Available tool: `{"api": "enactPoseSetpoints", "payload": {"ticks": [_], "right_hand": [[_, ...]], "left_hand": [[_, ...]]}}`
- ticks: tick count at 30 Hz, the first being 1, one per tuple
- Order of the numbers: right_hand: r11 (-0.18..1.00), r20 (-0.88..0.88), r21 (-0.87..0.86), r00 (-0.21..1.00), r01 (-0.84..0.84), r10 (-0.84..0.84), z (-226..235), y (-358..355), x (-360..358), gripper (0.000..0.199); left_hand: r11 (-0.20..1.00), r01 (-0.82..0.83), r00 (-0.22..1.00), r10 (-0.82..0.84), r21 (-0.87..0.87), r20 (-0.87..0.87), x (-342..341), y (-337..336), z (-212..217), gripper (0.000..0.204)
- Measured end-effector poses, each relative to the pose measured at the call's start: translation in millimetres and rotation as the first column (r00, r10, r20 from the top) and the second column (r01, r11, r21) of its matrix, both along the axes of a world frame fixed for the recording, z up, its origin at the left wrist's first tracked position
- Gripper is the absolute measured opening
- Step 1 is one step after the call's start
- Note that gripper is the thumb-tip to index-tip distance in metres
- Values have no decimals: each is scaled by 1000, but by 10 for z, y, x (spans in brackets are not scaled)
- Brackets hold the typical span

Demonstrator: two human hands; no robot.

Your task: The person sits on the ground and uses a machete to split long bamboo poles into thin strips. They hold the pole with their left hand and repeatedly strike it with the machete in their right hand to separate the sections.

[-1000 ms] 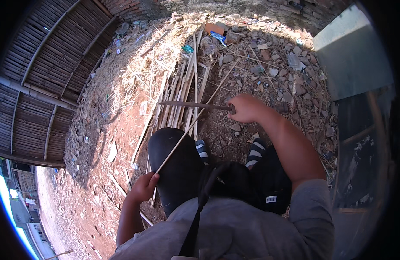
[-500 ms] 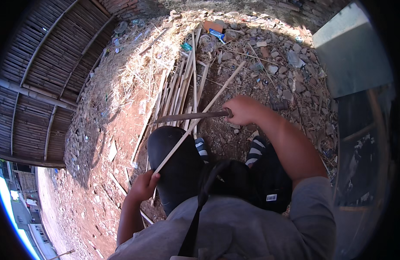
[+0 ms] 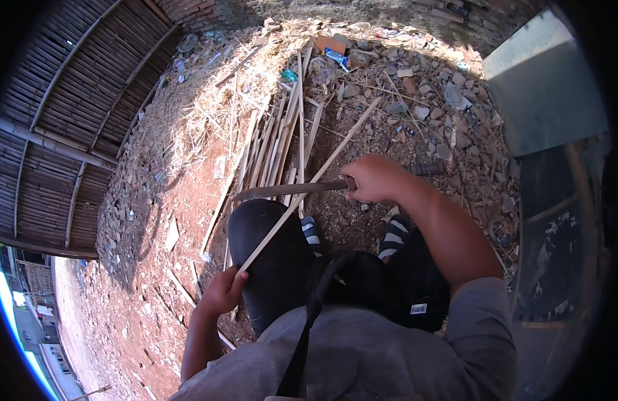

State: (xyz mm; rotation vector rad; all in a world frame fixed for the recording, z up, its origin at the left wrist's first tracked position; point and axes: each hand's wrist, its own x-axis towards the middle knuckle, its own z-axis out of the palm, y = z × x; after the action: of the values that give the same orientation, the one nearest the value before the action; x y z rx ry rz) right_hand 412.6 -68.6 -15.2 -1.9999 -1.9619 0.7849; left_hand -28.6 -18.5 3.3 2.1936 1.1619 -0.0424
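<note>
The knife's handle is hidden inside the right hand [image 3: 374, 178], whose grip is closed tight around it. The long, dull metal knife [image 3: 289, 190] lies across a thin, pale bamboo strip [image 3: 309, 184]. The left hand [image 3: 222, 293] pinches the strip's near end. More rough strips [image 3: 275, 144] lie on stony dirt.

Hard sunlight falls on the dirt ground [image 3: 188, 200], which glows red-orange and nearly bleaches out at the straw heap [image 3: 209, 113] beyond the bamboo slats [image 3: 275, 147]. The person's shadow darkens the rubble just right of those slats. The bamboo fence [image 3: 61, 113] left of them bows strongly with fisheye distortion, and black vignette rings the frame. Focus is sharp, without motion blur.
</note>
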Motion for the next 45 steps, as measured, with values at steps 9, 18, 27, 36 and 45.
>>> {"api": "enactPoseSetpoints", "payload": {"ticks": [9,18,27,36,45], "right_hand": [[925,-46,146,937,350,-347,-68,-70,413,44],[995,20,66,997,69,-70,-222,75,124,36],[998,-31,15,997,67,-67,-173,-19,-29,49],[936,-119,135,943,325,-310,-649,45,581,39],[930,-195,-121,910,347,-365,-543,66,562,53]], "left_hand": [[999,-14,999,16,-47,45,0,44,-41,44],[997,-32,999,35,-76,40,-48,2,-52,44],[985,-75,997,76,-155,0,-41,45,-22,44],[990,-70,997,74,-123,23,16,61,-6,44],[977,-81,996,87,-199,19,-12,121,-58,45]]}}
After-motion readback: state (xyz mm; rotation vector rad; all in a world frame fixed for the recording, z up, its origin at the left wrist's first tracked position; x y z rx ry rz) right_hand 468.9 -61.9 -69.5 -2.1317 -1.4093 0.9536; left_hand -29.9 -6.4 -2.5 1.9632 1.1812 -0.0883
